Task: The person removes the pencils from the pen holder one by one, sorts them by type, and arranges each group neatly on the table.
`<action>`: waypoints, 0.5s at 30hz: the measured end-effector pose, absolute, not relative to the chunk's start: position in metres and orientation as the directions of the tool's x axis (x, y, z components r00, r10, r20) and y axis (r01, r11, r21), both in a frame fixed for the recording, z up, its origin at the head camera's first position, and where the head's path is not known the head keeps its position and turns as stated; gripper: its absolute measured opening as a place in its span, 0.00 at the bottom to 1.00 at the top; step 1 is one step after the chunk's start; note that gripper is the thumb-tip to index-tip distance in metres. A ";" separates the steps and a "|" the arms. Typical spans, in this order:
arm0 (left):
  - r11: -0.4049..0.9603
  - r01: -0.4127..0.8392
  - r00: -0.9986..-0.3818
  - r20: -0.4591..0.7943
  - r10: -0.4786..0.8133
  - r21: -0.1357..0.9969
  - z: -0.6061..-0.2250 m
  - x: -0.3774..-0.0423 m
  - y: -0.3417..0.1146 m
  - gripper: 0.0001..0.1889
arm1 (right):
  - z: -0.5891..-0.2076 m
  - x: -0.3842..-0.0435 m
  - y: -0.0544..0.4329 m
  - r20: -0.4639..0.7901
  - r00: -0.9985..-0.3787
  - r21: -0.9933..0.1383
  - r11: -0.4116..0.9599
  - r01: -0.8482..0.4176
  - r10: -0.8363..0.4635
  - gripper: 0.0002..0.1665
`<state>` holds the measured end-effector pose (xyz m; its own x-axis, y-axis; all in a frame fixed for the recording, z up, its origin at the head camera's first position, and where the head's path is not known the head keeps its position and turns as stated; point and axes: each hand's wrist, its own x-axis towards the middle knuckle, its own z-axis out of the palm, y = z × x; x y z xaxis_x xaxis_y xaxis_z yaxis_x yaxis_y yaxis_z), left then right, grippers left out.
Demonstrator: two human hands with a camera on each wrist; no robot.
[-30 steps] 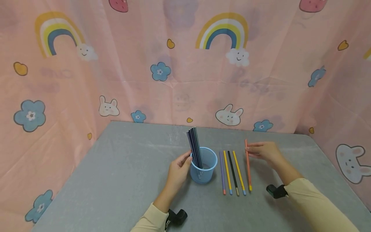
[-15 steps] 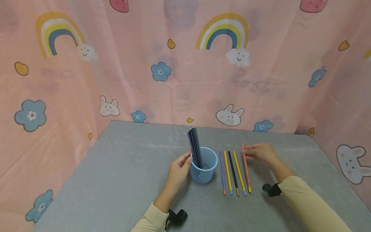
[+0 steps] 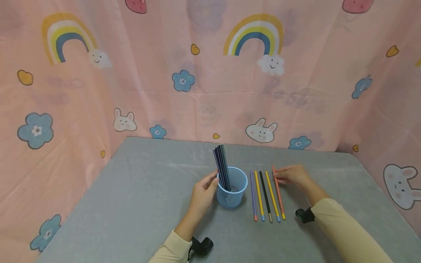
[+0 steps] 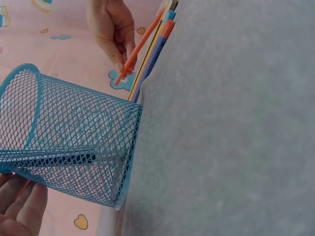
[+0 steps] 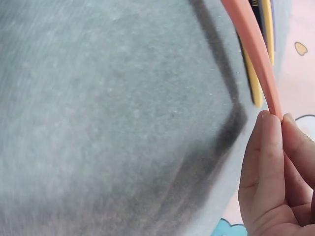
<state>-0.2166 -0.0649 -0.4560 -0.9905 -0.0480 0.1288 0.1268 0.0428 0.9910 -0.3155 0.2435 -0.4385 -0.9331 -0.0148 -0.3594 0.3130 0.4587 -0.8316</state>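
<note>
Operator: Head view. Locate the orange pencil (image 3: 279, 194).
Inspector: Right end of the pencil row, between the mesh pencil cup (image 3: 231, 200) and the right edge of the desk (image 3: 148, 204). Its yellow tip points toward the near edge; the right hand (image 3: 294, 174) pinches the opposite end. From the cup outward, the row continues: purple pencil (image 3: 253, 195), first yellow pencil (image 3: 258, 195), black pencil (image 3: 265, 196), second yellow pencil (image 3: 272, 195).
Operator: Cup status?
Inspector: Upright, midway between the left and right edges. Dark pencils (image 3: 222, 166) lean inside against its left rim. The left hand (image 3: 201, 191) touches its left wall.
Operator: Left wrist view. Left grip?
Inspector: Fingertips contact the mesh; I cannot tell whether they close on it. The orange pencil is tilted, its held end raised off the desk.
Operator: Right wrist view. Right grip?
Inspector: Narrow. Thumb and fingertips hold the orange pencil by its end. The second yellow pencil lies just beside it; a shadow falls on the desk.
</note>
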 end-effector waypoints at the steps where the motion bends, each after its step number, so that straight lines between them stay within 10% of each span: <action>1: 0.042 0.124 -0.991 0.126 -0.048 0.991 -0.456 -0.216 -0.065 0.20 | -0.440 -0.317 0.244 -0.362 -0.932 -0.827 0.463 0.318 -0.008 0.25; 15: 0.034 0.125 -0.991 0.127 -0.044 0.992 -0.455 -0.215 -0.066 0.19 | -0.450 -0.322 0.233 -0.378 -0.920 -0.778 0.502 0.378 0.108 0.19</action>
